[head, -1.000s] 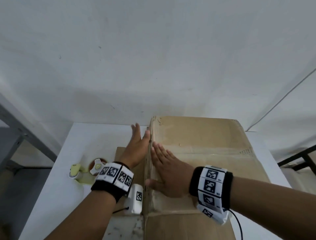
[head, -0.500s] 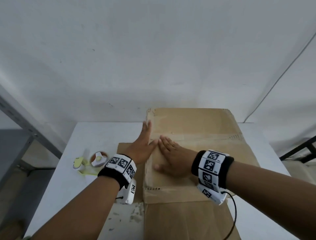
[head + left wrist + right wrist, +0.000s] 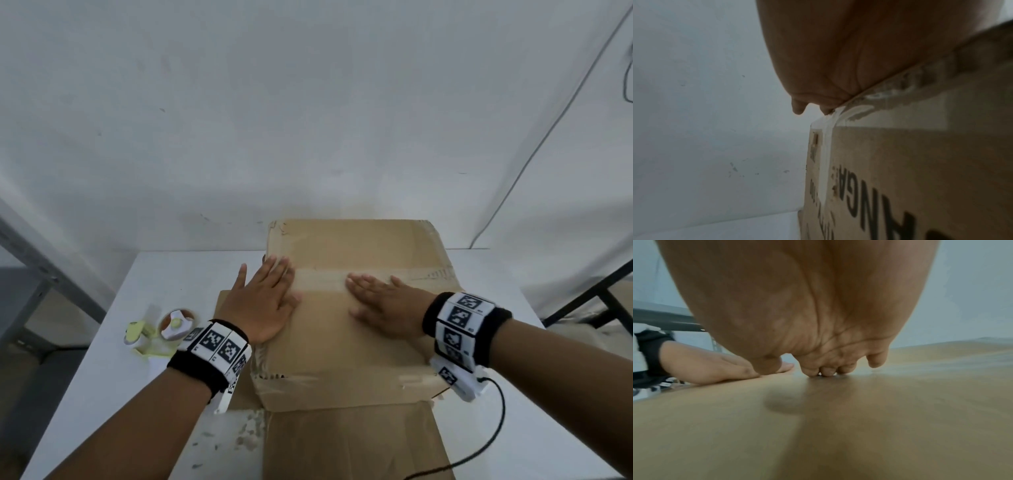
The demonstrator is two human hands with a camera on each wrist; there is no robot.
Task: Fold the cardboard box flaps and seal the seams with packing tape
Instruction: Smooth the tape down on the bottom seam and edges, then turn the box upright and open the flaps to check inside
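Note:
A brown cardboard box (image 3: pixel 359 356) stands on the white table (image 3: pixel 113 383), its top flaps folded flat. My left hand (image 3: pixel 262 301) lies flat on the box's left top edge, fingers straight, thumb hanging over the side. My right hand (image 3: pixel 383 303) presses flat on the top near the middle, along an old strip of tape (image 3: pixel 376 279). The left wrist view shows my left hand (image 3: pixel 838 56) on the box's upper edge, above the printed side of the box (image 3: pixel 910 178). Fingertips (image 3: pixel 826 371) of my right hand (image 3: pixel 807 305) touch the cardboard (image 3: pixel 859 418). A tape dispenser (image 3: pixel 161 330) lies left of the box.
A loose cardboard flap (image 3: pixel 352 442) hangs toward me at the box's near side. A black cable (image 3: pixel 493 438) runs from my right wrist. A grey metal frame (image 3: pixel 44 267) stands left of the table, a dark frame (image 3: pixel 589 294) at right. A white wall is behind.
My left hand moved from the box's left side up onto its top edge. My right hand slid right across the top. The left flap now lies flat.

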